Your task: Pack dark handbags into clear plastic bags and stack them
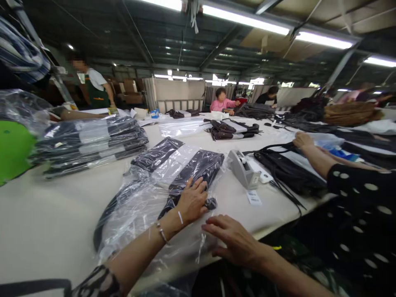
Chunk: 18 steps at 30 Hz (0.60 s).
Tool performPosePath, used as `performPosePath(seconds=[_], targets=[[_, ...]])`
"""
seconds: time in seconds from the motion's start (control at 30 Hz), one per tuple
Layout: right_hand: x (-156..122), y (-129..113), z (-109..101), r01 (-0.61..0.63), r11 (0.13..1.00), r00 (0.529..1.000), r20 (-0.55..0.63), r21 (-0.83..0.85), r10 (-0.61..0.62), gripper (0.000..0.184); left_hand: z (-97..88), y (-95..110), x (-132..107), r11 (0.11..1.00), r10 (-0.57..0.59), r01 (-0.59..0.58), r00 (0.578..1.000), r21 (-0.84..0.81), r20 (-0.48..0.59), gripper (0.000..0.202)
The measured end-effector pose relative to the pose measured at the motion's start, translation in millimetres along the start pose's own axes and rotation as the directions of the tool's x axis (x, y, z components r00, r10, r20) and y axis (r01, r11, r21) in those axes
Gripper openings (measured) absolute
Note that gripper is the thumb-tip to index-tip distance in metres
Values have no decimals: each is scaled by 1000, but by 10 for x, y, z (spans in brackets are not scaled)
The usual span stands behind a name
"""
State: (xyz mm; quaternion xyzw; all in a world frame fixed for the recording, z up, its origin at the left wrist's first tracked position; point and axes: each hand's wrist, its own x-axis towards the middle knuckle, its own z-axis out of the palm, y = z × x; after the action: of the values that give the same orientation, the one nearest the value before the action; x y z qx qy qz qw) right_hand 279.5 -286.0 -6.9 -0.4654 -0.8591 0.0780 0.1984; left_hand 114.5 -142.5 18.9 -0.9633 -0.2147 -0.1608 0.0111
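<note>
A dark folded garment point(198, 165) with a pale paper band lies inside a clear plastic bag point(130, 222) in front of me. My left hand point(193, 200) rests flat on its near right part, fingers spread. Close to the bag's right edge is my right hand point(232, 239), fingers apart, with nothing in it. The bag's loose end spreads toward me, and a dark strap or sleeve curves through it on the left. Right of the garment stand a grey tape dispenser point(244, 169) and a small printed tag point(254, 197).
Bagged dark garments point(93, 140) are stacked at the left, beside a green object point(14, 150). A co-worker's hand point(303, 140) reaches over dark garments point(284, 169) at the right. Farther back are more garments point(232, 128) and several people.
</note>
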Motion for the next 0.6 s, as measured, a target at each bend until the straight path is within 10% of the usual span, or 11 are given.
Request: performPosePath(seconds=[0.17,0.47,0.6], targets=[[113,-21,335,40,993,998,-44,-111,-45,6,103,193,44,984,-127,130,991,121,-32,29],[165,-5,460,122,974,972,-219,189,-79,12,341,176,-60,961,-17,94,959,260,-285,19],[215,-42,477,188,956,966,-219,226,-138,11,306,223,-56,933,-327,352,915,72,-236,26]])
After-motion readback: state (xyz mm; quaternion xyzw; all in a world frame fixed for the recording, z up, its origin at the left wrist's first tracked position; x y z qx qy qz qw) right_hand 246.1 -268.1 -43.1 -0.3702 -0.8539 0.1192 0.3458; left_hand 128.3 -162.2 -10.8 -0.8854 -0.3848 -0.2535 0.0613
